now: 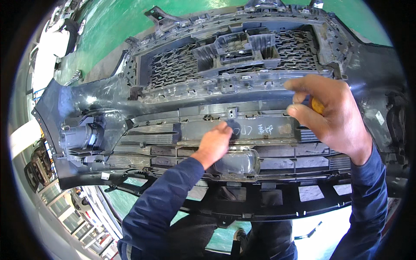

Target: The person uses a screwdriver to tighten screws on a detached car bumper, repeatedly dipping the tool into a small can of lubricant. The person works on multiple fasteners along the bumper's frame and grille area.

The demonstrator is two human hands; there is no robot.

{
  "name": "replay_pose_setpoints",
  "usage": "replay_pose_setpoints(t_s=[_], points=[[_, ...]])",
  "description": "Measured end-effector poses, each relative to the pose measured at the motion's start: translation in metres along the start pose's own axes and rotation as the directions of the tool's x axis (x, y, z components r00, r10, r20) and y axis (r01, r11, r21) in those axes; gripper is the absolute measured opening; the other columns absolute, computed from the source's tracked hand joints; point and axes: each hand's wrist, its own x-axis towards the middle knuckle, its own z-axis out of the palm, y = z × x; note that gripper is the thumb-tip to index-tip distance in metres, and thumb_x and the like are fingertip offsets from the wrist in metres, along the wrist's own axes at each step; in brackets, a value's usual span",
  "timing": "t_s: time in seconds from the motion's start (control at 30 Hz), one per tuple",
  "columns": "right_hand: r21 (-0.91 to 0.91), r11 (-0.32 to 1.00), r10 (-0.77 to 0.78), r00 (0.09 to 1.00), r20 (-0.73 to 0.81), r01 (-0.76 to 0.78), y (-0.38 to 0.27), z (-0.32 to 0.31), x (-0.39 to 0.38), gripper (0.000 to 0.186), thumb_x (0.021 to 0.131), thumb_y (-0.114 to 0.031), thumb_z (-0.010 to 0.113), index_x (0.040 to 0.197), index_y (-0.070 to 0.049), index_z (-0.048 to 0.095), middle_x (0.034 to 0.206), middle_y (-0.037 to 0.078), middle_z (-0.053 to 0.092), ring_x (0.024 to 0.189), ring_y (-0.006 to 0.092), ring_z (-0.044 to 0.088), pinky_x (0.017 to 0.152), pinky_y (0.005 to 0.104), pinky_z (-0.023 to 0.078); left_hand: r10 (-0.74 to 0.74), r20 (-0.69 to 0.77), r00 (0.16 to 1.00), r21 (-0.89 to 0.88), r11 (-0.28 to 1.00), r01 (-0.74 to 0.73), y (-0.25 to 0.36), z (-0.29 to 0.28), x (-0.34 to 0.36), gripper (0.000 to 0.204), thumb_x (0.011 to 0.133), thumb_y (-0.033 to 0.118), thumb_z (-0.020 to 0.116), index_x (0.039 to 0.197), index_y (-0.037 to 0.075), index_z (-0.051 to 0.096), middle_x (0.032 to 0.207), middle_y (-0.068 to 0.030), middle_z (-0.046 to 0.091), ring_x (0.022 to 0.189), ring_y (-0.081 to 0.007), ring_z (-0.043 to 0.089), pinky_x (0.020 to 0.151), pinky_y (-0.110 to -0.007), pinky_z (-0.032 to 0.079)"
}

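Observation:
A large black car bumper (169, 102) lies in front of me with its ribbed and clipped side toward me. My left hand (215, 142) is over the flat middle panel (195, 130) of its lower grille, fingers drawn together; whatever they pinch, if anything, is hidden. Raised above the bumper's right half is my right hand (331, 113). Its curled fingers hold an orange-yellow rounded handle (317, 105) in the palm, while the index finger and thumb stick out apart. The rest of that tool is hidden by the hand. Pale handwritten marks show on the panel between both hands.
The upper mesh grille (173, 67) has a boxy bracket (236, 50) at its centre. A lamp housing (82, 136) sits at the bumper's left end. Beyond lies a green floor (104, 26). White car parts (54, 39) stand far left. My legs are close under the lower edge.

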Motion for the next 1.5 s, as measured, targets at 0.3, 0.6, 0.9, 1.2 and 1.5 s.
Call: replay_pose_setpoints(t_s=[0.3, 0.6, 0.9, 1.2, 1.5], points=[[-0.18, 0.975, 0.183, 0.92, 0.347, -0.127, 0.051, 0.1, 0.03, 0.028, 0.085, -0.018, 0.079, 0.105, 0.001, 0.075, 0.096, 0.023, 0.074, 0.092, 0.0411, 0.073, 0.082, 0.0503, 0.057, -0.035, -0.235, 0.971, -0.237, 0.971, -0.022, -0.037, -0.022, 0.018, 0.04, 0.091, 0.005, 0.069, 0.131, 0.003, 0.065, 0.119, -0.0174, 0.07, 0.103, -0.0376, 0.072, 0.086, -0.045, 0.061], [0.117, 0.71, 0.466, 0.588, 0.661, -0.694, 0.116, 0.237, 0.086, 0.039, 0.079, -0.01, 0.073, 0.113, 0.009, 0.074, 0.087, 0.02, 0.075, 0.079, 0.028, 0.076, 0.067, 0.0417, 0.06, -0.071, 0.206, 0.976, -0.689, 0.697, 0.197, -0.103, -0.018, 0.093, 0.039, 0.09, -0.006, 0.057, 0.126, -0.006, 0.071, 0.114, -0.0152, 0.078, 0.101, -0.0216, 0.071, 0.092, -0.033, 0.054], [0.288, 0.547, 0.45, 0.566, 0.691, -0.786, 0.125, 0.249, 0.087, 0.045, 0.079, -0.003, 0.069, 0.122, 0.01, 0.07, 0.095, 0.005, 0.074, 0.073, 0.0123, 0.067, 0.058, 0.0277, 0.05, -0.05, 0.328, 0.943, -0.897, 0.295, 0.328, -0.115, -0.005, 0.084, 0.047, 0.085, -0.014, 0.057, 0.131, -0.008, 0.065, 0.111, -0.0102, 0.074, 0.097, -0.0155, 0.067, 0.088, -0.029, 0.053], [0.336, 0.591, 0.381, 0.621, 0.685, -0.734, 0.13, 0.253, 0.088, 0.005, 0.076, -0.004, 0.066, 0.071, -0.004, 0.064, 0.067, 0.0, 0.062, 0.058, 0.009, 0.057, 0.052, 0.0265, 0.044, 0.006, 0.24, 0.971, -0.587, 0.798, 0.14, -0.112, -0.001, 0.095, 0.046, 0.085, -0.009, 0.052, 0.128, -0.004, 0.068, 0.116, -0.0221, 0.074, 0.104, -0.0312, 0.071, 0.095, -0.037, 0.053], [0.285, 0.588, 0.415, 0.585, 0.697, -0.757, 0.135, 0.259, 0.085, 0.018, 0.082, -0.009, 0.073, 0.096, 0.002, 0.074, 0.079, 0.005, 0.071, 0.073, 0.0142, 0.071, 0.056, 0.0291, 0.049, 0.013, 0.266, 0.964, -0.798, 0.563, 0.212, -0.109, 0.009, 0.093, 0.051, 0.086, -0.015, 0.049, 0.135, -0.007, 0.063, 0.124, -0.0139, 0.07, 0.116, -0.0228, 0.067, 0.103, -0.033, 0.05]])
